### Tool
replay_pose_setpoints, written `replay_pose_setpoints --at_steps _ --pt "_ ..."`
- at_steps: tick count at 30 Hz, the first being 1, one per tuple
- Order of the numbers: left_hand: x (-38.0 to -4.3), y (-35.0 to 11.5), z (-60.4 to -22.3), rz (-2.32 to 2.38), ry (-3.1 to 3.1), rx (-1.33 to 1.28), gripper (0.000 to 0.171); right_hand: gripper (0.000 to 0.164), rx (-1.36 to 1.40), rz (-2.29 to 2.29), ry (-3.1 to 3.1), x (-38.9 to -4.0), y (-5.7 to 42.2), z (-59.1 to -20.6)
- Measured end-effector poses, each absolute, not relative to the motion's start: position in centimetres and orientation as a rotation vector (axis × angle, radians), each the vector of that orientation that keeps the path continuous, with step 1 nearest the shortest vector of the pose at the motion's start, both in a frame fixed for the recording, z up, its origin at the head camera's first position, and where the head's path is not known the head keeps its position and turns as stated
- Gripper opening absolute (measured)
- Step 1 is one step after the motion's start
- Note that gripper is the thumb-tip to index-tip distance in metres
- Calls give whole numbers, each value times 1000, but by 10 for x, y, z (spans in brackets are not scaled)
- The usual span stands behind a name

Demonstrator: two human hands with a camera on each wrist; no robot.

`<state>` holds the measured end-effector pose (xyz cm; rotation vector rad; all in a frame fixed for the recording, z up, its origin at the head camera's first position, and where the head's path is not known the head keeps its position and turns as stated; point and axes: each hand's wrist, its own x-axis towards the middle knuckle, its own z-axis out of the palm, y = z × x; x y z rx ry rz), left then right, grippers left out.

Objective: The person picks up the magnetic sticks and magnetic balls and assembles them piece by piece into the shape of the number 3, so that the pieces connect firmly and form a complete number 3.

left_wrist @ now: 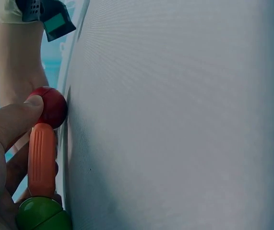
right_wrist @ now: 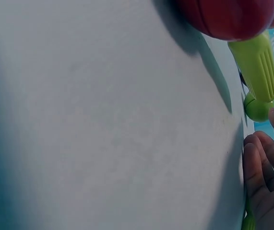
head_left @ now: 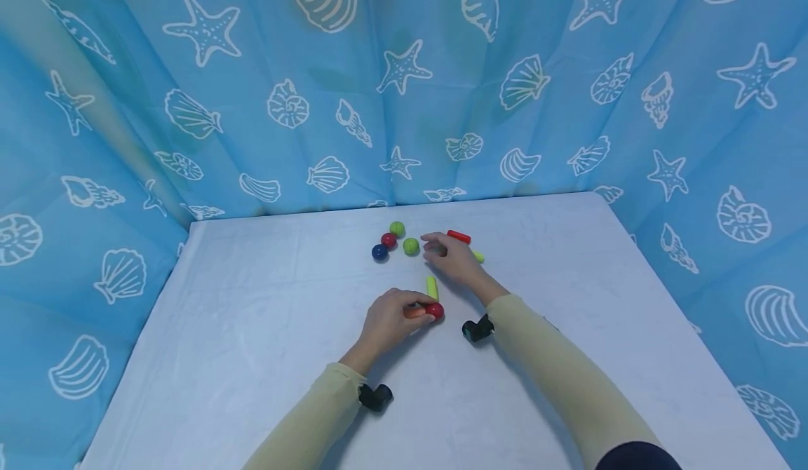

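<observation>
My left hand [head_left: 390,321] grips an orange ridged rod [left_wrist: 41,160] with a red ball [left_wrist: 53,108] at one end and a green ball [left_wrist: 43,214] at the other. The thumb presses on that red ball. From the red ball a yellow-green rod [head_left: 432,287] points toward the far side of the table. Farther off, my right hand [head_left: 456,263] hovers low over the table, fingers loosely bent, holding nothing. It is beside a loose-looking green ball [head_left: 411,246]; whether they touch I cannot tell.
Left of the right hand lie another green ball [head_left: 397,229], a red ball [head_left: 388,240] and a dark blue ball [head_left: 380,252]. A red rod [head_left: 459,236] and a partly hidden yellow-green piece [head_left: 478,257] lie behind that hand. A blue curtain [head_left: 391,140] surrounds the white table [head_left: 252,316].
</observation>
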<state>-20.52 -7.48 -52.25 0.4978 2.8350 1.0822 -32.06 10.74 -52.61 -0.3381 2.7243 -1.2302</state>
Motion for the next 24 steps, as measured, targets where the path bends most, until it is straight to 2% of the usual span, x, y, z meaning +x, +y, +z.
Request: replay_pose_setpoints --at_steps 14,24 --pt "-206 -75 -523 1072 2823 487 32 52 -393 -1123 2723 -329 96 -522" --pt "-207 -75 -525 1070 2829 480 32 44 -422 -1084 2729 -331 89 -524"
